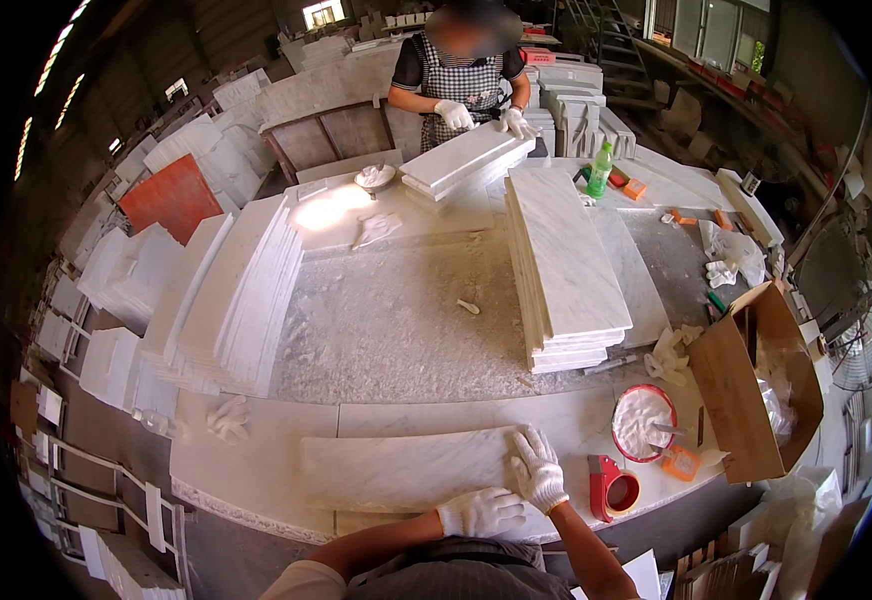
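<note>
A long white marble slab (401,468) with faint grey veins lies flat on the pale stone bench top (241,470) right in front of me. Both my hands wear white knit gloves. My right hand (539,468) rests flat on the slab's right end, its fingers stretched out toward the far edge. At the slab's near edge, close to that same end, lies my left hand (481,512) with its fingers extended and pointing right. Neither hand grips anything that I can see. Right of the slab stand a red tape dispenser (613,490) and a red-rimmed bowl (616,425) of white paste.
Stacked slabs stand at left (246,290) and right (568,265) of the dusty bench middle. An open cardboard box (721,390) and an orange packet (681,462) sit at right. Across the bench, a gloved co-worker (461,80) touches another slab (471,160), near a green bottle (600,170).
</note>
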`<state>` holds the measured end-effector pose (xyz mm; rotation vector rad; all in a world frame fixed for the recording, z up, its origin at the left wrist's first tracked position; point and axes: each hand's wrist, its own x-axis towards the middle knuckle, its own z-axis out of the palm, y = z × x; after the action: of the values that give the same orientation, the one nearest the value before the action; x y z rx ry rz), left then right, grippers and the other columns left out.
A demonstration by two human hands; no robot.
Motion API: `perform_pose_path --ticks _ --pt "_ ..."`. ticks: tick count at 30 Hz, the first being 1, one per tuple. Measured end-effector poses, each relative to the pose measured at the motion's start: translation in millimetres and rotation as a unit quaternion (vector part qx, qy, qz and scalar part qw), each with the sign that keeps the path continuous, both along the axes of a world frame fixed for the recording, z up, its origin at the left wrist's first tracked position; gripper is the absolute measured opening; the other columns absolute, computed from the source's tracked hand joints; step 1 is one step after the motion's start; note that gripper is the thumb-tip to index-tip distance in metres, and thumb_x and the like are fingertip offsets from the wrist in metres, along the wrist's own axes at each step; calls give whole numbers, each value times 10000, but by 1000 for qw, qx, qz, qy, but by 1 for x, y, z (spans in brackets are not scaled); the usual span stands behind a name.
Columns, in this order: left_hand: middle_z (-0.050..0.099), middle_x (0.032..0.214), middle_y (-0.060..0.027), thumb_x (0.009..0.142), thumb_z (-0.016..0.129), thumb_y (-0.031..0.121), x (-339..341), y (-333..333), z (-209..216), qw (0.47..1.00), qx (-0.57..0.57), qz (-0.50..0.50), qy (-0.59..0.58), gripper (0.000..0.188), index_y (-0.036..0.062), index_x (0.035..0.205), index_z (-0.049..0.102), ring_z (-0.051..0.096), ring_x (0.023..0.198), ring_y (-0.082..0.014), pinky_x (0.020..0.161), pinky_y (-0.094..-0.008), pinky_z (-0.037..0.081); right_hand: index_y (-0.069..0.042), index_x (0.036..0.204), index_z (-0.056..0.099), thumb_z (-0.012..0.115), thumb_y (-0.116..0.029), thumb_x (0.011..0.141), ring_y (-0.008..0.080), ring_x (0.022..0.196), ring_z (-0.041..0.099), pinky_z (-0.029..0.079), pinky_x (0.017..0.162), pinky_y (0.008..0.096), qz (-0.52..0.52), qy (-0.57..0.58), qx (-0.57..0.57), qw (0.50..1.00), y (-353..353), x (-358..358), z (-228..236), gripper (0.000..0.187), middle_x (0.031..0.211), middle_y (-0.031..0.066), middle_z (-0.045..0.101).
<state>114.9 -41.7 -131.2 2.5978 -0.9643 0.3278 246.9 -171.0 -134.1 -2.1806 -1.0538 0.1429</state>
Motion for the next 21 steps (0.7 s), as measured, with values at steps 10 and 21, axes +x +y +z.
perform_pose_path --ticks 10,21 --pt "636 1040 -76 823 575 219 6 3 15 998 -51 -14 21 285 91 1056 679 605 1009 -231 859 -358 513 -114 1403 474 573 -228 920 408 1322 425 367 1085 457 -27 59 47 997 0 0 -7 506 1468 212 414" --pt "653 946 -49 784 588 168 80 18 77 998 -22 -3 56 230 113 983 690 631 898 -231 818 -357 520 -133 1430 450 553 -228 937 370 1300 463 407 1054 419 -19 210 159 965 1 0 -49 512 1458 198 432"
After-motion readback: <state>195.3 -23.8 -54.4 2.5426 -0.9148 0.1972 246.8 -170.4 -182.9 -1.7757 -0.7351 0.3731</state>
